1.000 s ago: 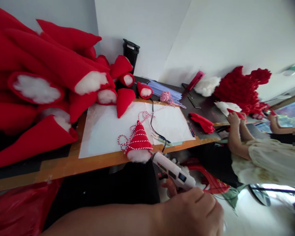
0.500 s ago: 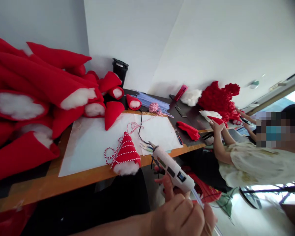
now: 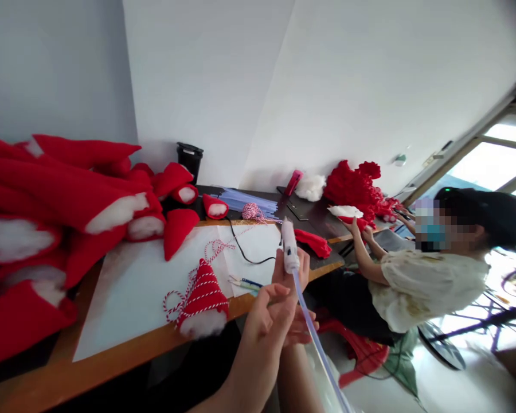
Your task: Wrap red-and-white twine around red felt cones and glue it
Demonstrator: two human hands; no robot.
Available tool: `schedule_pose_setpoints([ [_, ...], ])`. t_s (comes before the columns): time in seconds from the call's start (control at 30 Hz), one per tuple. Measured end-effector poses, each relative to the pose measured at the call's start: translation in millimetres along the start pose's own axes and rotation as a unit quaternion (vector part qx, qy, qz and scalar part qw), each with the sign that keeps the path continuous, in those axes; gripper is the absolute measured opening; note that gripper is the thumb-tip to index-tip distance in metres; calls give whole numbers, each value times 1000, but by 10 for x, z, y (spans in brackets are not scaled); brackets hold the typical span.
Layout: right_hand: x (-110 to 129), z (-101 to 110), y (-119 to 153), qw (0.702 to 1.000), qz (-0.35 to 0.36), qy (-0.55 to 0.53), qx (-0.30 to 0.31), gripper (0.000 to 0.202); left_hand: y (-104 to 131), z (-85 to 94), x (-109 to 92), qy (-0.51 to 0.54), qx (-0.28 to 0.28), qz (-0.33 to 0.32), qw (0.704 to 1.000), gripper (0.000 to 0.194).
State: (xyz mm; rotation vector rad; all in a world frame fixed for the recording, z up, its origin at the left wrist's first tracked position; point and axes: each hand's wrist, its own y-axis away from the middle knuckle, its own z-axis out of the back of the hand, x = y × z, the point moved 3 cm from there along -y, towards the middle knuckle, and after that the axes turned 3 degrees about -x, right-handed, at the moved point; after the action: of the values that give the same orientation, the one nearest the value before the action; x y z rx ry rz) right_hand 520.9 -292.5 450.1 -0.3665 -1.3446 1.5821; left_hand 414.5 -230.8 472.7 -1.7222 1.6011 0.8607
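Note:
A white glue gun point(image 3: 289, 241) is gripped in my right hand point(image 3: 286, 279), nozzle pointing away over the table. From its rear a long clear glue stick point(image 3: 313, 332) runs down toward the bottom edge. My left hand point(image 3: 260, 330) is open beside the stick, in front of the right wrist, with fingers apart and nothing visible in it. To the left, a small red cone point(image 3: 204, 293) stuffed with white fluff lies at the table edge, wound with red-and-white twine. The twine leads back to a ball point(image 3: 250, 211).
Stuffed red cones point(image 3: 69, 189) pile up at the left. White paper point(image 3: 129, 287) covers the near table. Pens point(image 3: 246, 283), a black cable, a bundle of glue sticks point(image 3: 245, 201) and a black bin point(image 3: 190, 160) are around it. A seated person point(image 3: 430, 281) holds red fabric at the right.
My left hand has let go of the glue stick and opened. The glue gun has moved up and away, now pointing more directly forward. The view has shifted, so the table appears lower and further left.

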Motion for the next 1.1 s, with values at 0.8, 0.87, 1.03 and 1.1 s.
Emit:
schedule_pose_setpoints([
  [0.8, 26, 75, -220, 990, 48, 18, -135, 40, -303, 341, -341, -219, -67, -54, 972, 40],
  [0.87, 6, 148, -232, 989, -12, -5, -148, 34, -268, 368, -299, -238, -66, -96, 964, 37],
  [1.03, 13, 273, -232, 982, -130, -55, -127, 26, -204, 409, -218, -257, -82, -135, 953, 32],
  [1.1, 32, 281, -219, 985, -123, -55, -112, 21, -200, 404, -222, -258, -91, -143, 951, 34],
])
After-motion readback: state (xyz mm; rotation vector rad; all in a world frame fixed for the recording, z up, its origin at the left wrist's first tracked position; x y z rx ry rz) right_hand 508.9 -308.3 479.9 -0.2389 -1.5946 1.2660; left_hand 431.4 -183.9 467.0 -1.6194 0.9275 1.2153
